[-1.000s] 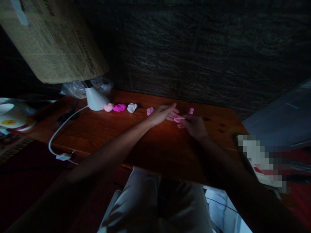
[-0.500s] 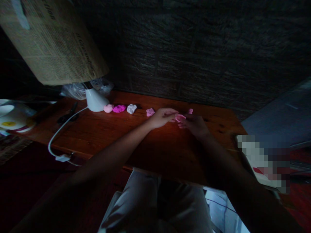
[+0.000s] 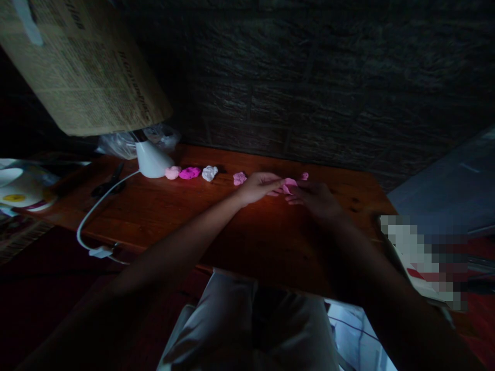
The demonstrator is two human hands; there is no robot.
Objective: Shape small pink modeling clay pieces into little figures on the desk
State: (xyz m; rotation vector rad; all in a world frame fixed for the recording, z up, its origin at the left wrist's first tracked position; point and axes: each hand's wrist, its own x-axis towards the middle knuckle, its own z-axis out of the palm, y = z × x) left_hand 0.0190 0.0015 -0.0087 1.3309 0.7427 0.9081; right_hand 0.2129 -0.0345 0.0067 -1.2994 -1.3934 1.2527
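Observation:
Between my two hands, above the wooden table, is a thin flattened piece of pink modelling clay. My left hand pinches its left edge between thumb and fingers. On the other side my right hand is closed on its right edge. A pink clay lump lies just left of my left hand. Behind my right hand a small pink clay piece is partly hidden. Farther left sit a white clay lump, a magenta lump and a pale pink lump.
A lamp with a white base and newspaper-print shade stands at the left, its white cable hanging over the front edge. Dark scissors and a white cup are farther left. A stone-textured wall rises behind.
My left hand went from open, with fingers stretched out, to pinching the pink clay. The clay piece turned between my hands and shows more of its flat face. The lumps stayed put.

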